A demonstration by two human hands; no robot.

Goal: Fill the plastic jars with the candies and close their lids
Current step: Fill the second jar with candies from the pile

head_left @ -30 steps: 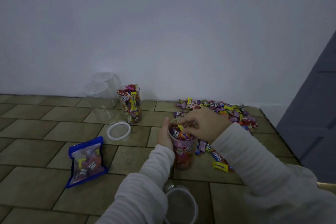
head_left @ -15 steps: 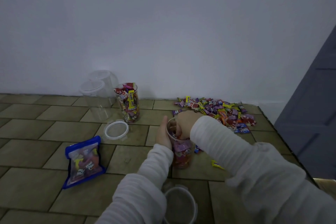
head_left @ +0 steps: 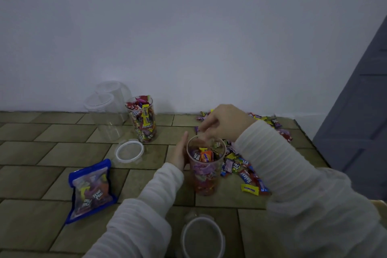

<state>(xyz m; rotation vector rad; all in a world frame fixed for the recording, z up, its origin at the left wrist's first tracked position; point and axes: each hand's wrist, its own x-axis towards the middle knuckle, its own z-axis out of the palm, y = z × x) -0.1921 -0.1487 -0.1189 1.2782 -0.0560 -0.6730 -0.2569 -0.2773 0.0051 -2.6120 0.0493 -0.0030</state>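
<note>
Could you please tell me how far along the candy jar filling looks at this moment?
Done: the far jar is full, but lidless. In hand: the left hand steadies the near jar, mostly full, while the right hand hovers over its rim. Left: two empty jars, the loose candy pile, and both lids lie off.

Four jars (head_left: pixel 206 165), two lids (head_left: pixel 129 151), one pouch (head_left: pixel 91 189)

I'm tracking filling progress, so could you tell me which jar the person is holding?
The jar nearest the person, steadied by the left hand; the other candy-filled jar stands untouched farther back.
</note>
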